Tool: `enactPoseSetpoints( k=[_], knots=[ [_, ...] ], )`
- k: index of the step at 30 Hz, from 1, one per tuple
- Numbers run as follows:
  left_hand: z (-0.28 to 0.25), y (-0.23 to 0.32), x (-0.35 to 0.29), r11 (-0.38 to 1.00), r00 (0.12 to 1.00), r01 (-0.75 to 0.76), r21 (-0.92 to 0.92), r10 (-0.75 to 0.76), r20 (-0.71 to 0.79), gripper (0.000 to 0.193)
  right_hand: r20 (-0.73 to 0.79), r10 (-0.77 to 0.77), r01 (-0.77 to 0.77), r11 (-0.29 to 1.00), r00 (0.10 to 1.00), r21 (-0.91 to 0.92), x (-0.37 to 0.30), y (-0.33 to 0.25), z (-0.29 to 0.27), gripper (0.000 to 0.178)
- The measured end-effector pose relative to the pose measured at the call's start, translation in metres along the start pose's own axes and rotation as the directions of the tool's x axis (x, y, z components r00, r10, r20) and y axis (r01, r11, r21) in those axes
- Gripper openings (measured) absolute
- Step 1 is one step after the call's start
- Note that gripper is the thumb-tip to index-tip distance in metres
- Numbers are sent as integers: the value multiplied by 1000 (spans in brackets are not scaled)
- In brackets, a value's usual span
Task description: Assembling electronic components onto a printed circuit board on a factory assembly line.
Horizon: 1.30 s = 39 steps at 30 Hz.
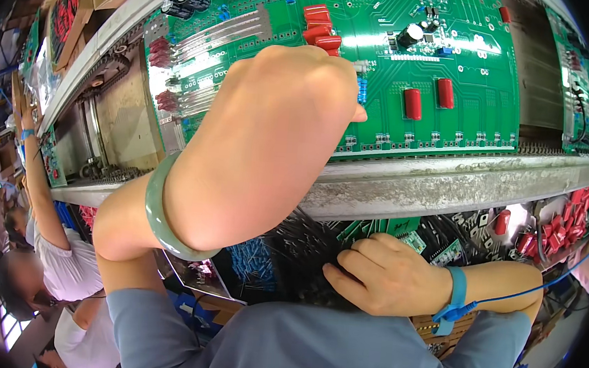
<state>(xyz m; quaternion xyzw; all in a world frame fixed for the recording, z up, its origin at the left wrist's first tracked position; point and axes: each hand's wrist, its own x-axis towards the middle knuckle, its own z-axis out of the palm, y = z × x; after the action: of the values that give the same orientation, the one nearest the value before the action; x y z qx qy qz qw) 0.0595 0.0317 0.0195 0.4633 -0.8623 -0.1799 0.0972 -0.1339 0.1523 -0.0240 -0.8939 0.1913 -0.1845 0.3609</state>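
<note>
My left hand (303, 80), with a pale green bangle (159, 207) on its forearm, reaches over a large green circuit board (475, 116). Its fingers are curled, and most are hidden under the hand, so what they hold does not show. Just beside it are small blue banded parts (362, 90) and a row of red block capacitors (317, 18) on the board. My right hand (388, 273), wearing a blue wrist strap (454, 296), rests with bent fingers on a pile of black leaded parts (303, 248). Its fingertips are partly hidden; anything between them cannot be made out.
A worn metal rail (435, 179) runs between board and parts. Blue leaded parts (253, 261) lie left of the black pile, loose red capacitors (560, 228) far right. Another board (583, 83) sits at right. A blue cord trails from my strap. Co-workers (70, 262) are at left.
</note>
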Motion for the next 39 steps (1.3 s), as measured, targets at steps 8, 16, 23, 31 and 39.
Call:
enactPoseSetpoints(
  k=[8, 16, 23, 31, 39],
  knots=[
    [-4, 4, 3, 997, 998, -47, 69, 45, 36, 21, -9, -2, 2, 1000, 1000, -2, 0, 0, 1, 29],
    [-15, 4, 12, 990, 984, -82, 111, 63, 164, 21, -40, -13, 13, 1000, 999, 0, -1, 2, 3, 29],
    [-2, -8, 4, 958, 957, -285, 25, 286, -55, 20, 18, -38, 38, 999, 999, 4, 0, 4, -1, 31],
    [14, 12, 11, 993, 993, -119, -28, 119, -11, 8, 109, 31, -33, 999, 994, 15, 8, -10, -10, 39],
    [41, 6, -11, 965, 914, -75, 251, 167, -371, 11, 116, 39, -33, 998, 993, -50, 17, -14, -9, 37]
  ],
)
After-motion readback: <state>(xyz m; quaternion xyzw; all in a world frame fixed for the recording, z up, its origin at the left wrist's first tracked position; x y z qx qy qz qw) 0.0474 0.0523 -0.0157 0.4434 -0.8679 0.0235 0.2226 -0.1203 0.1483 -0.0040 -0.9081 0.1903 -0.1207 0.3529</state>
